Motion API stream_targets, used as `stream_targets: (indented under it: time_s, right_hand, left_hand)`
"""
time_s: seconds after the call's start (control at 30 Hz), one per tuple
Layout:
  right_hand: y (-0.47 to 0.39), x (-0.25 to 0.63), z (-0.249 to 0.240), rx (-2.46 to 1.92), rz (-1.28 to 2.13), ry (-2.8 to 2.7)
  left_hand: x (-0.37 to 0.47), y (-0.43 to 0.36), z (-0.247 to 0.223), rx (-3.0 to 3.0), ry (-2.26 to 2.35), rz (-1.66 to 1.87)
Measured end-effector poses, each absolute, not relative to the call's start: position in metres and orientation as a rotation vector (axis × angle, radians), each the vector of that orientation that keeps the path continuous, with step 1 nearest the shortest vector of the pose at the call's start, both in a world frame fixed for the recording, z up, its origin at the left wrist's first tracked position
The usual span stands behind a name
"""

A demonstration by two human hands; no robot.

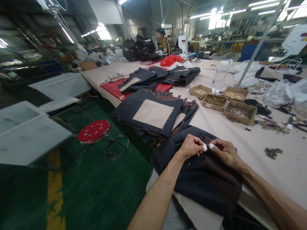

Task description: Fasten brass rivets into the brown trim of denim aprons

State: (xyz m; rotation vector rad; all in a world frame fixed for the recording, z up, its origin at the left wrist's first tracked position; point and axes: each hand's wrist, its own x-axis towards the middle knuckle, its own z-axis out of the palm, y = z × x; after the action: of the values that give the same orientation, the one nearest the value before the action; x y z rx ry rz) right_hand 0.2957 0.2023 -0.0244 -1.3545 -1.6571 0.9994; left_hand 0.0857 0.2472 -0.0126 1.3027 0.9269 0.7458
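The dark cloth piece (192,179) lies directly beneath both hands, at the near edge of the table (259,163); its brown section (216,174) is below the right hand (226,152). The left hand (190,147) is closed in a pinch, thumb against fingers. The right hand is likewise pinched, its fingertips just beside the left's. White wrapping is visible at the fingertips of each. Whether a small part is gripped between them cannot be told.

Right of the right hand: a small pile of metal fittings (273,152). Left of the left hand, on the floor side: a red stool (94,130). Beyond the left hand: a stack of dark panels (129,107), the top one bearing a beige patch (153,113). Beyond the right hand: four open cardboard boxes (235,118) containing small parts, then a clear bottle (219,76). Farthest beyond both hands: a co-worker (164,44).
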Motion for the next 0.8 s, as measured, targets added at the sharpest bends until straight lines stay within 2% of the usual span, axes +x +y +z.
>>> stream_targets:
  time_s: [0.3, 0.53, 0.8]
  right_hand:
    - [0.203, 0.295, -0.027, -1.335, 1.146, -1.610]
    - [0.197, 0.280, -0.021, -1.207, 0.672, -1.962]
    - [0.184, 0.295, -0.026, -1.351, 0.375, -2.145]
  left_hand:
    - [0.093, 0.246, -0.012, 1.224, 0.857, 0.768]
    - [0.089, 0.242, -0.009, 0.991, 0.823, 1.006]
    - [0.099, 0.239, -0.013, 1.043, 0.821, 0.986]
